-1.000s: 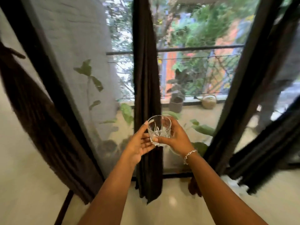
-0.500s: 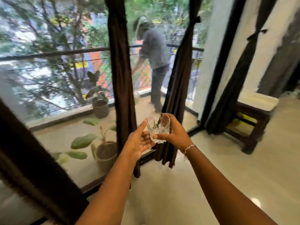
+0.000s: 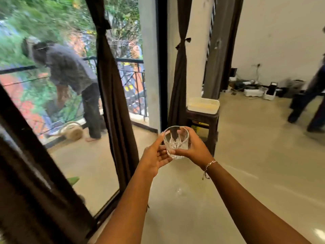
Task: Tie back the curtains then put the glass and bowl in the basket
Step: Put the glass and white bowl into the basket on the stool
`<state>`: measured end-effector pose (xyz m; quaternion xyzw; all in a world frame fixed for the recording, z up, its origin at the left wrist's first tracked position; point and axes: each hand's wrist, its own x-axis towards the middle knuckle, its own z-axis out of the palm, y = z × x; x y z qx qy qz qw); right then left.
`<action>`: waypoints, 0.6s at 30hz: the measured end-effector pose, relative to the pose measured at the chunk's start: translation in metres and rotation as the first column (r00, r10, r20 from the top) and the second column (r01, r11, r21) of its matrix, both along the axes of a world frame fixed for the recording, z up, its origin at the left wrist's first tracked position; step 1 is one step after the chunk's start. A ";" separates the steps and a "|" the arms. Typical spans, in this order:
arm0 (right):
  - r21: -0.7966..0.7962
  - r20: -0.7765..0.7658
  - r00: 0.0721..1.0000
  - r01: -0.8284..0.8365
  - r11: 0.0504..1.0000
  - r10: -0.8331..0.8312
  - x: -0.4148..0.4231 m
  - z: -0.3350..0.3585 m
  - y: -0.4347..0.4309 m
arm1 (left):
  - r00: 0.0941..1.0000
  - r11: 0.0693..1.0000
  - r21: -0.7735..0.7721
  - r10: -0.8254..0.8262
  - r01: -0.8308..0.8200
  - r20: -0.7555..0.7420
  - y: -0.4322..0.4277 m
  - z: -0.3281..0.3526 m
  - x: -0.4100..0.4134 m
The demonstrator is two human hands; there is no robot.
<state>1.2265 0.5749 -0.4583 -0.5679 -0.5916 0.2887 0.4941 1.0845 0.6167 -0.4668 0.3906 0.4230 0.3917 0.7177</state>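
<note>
Left hand [image 3: 155, 156] lies with straight fingers flat against the side of the glass [image 3: 176, 140], the thumb up near the rim; it does not close on it, it only steadies it. This glass is in the air at chest height, upright, mouth up, between the two palms and above the bare floor [image 3: 255, 173]. Right hand [image 3: 194, 148] has its fingers curled round the far side of the glass, so I judge this one bears the weight. Two hands on one small, slippery cut glass seems a caution against dropping it while it is carried.

Across the room from the left: the first curtain [image 3: 112, 88] hangs by the window, pinched narrow high up, and the second curtain [image 3: 180, 81] is gathered by a knot at the white pillar [image 3: 197, 50], so the tying part looks done. Just right of it a pale basket [image 3: 203, 105], as I take it to be, sits on a dark stool [image 3: 202, 118], beyond the glass and well apart from it. It probably is the goal. No bowl is visible
</note>
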 end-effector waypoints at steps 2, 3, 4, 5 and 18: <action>0.006 -0.003 0.999 0.042 0.999 -0.042 0.027 0.000 0.031 | 0.999 0.999 0.016 -0.040 0.039 0.002 0.036 0.001 0.028; 0.004 -0.012 0.998 0.058 0.998 -0.058 0.040 0.000 0.047 | 0.998 0.998 0.018 -0.056 0.056 0.004 0.053 0.003 0.042; 0.000 -0.021 0.997 0.069 0.998 -0.069 0.051 0.000 0.060 | 0.998 0.998 0.015 -0.066 0.066 0.003 0.067 0.006 0.053; -0.004 -0.028 0.997 0.077 0.997 -0.077 0.063 0.001 0.076 | 0.997 0.997 0.015 -0.076 0.076 -0.002 0.085 0.009 0.066; -0.035 -0.059 0.978 0.197 0.980 -0.199 0.205 -0.019 0.217 | 0.979 0.980 -0.031 -0.197 0.195 -0.054 0.241 -0.003 0.213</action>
